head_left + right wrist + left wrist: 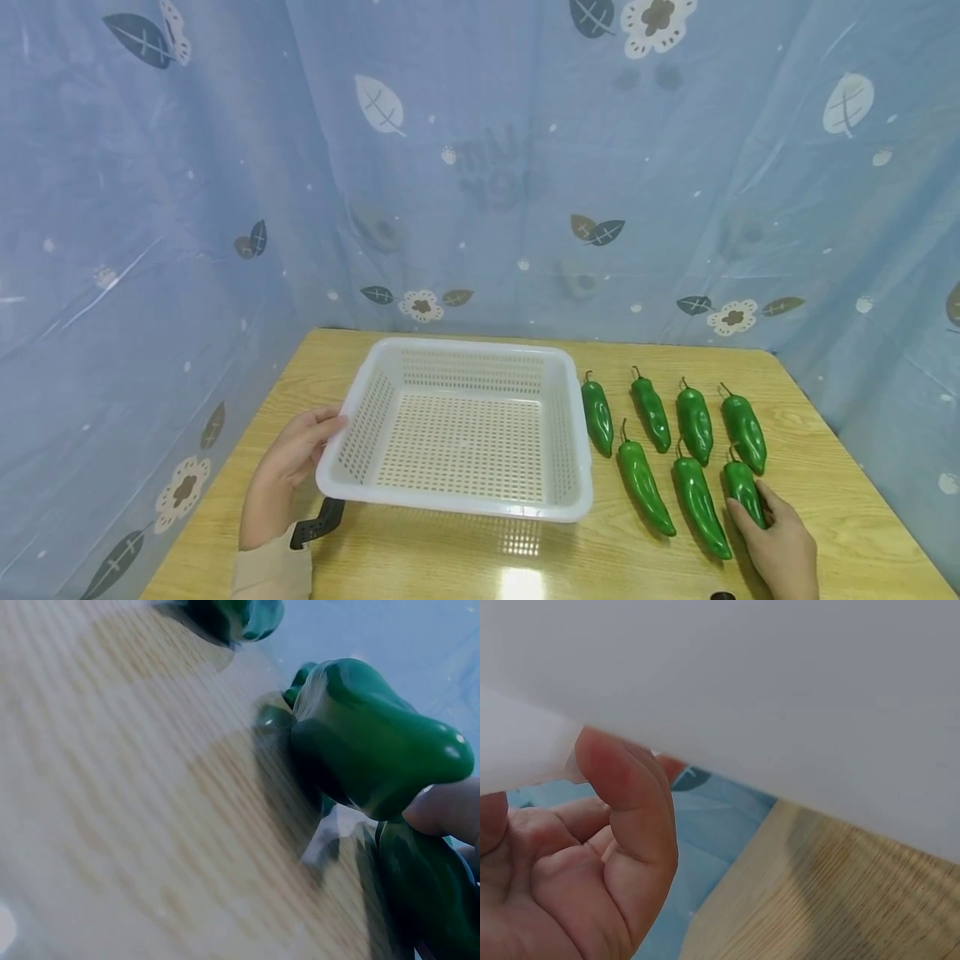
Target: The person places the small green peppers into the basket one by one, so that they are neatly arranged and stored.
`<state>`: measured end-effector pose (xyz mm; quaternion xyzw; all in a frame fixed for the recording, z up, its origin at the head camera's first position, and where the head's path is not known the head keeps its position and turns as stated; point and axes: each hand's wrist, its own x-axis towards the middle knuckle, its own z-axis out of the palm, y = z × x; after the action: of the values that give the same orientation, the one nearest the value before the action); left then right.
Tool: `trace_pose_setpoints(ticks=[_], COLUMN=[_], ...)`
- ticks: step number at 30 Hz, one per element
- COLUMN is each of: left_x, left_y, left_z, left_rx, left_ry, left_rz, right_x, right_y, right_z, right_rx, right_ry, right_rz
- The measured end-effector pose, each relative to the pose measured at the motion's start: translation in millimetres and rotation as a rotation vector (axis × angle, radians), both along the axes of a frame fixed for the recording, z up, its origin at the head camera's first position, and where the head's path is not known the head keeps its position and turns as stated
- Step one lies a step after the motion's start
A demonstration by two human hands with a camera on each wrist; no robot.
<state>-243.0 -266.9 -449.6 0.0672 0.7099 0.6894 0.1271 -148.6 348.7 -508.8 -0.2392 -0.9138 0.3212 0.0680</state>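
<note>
My left hand (298, 443) grips the left rim of a white plastic basket (453, 498) with a slotted floor and walls. Nothing lies in the basket. Close up in the left wrist view, its pale wall (795, 712) fills the top, above curled fingers (637, 802). At the front right, my right hand (782, 540) pinches a green chili pepper (741, 482), thumb on one side and fingers on the other. In the right wrist view, a fingertip (442, 810) shows between two glossy peppers, one pepper (375, 739) behind and another pepper (427, 889) nearer.
Several more green peppers lie in two rows right of the basket, including a back-row pepper (651, 412) and a front-row pepper (700, 507). Beneath is a wooden table (420, 554), with a blue patterned curtain (480, 167) behind and at both sides.
</note>
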Motion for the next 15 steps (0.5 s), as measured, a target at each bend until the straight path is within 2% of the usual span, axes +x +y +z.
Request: trace_pose_setpoints(ticks=[8,15], left_x=[-1.2,-1.3], left_y=[0.7,-1.0], left_z=[-1.1,-1.2], left_rx=[0.006,0.018], left_ry=[-0.002,0.001], left_rz=[0.009,-0.007], right_x=[-0.5,-1.1], right_y=[0.5,-1.1], right_z=[1.2,1.5], right_rx=[0.000,-0.013], right_ry=[0.005,-0.001], right_rz=[-0.007,-0.015])
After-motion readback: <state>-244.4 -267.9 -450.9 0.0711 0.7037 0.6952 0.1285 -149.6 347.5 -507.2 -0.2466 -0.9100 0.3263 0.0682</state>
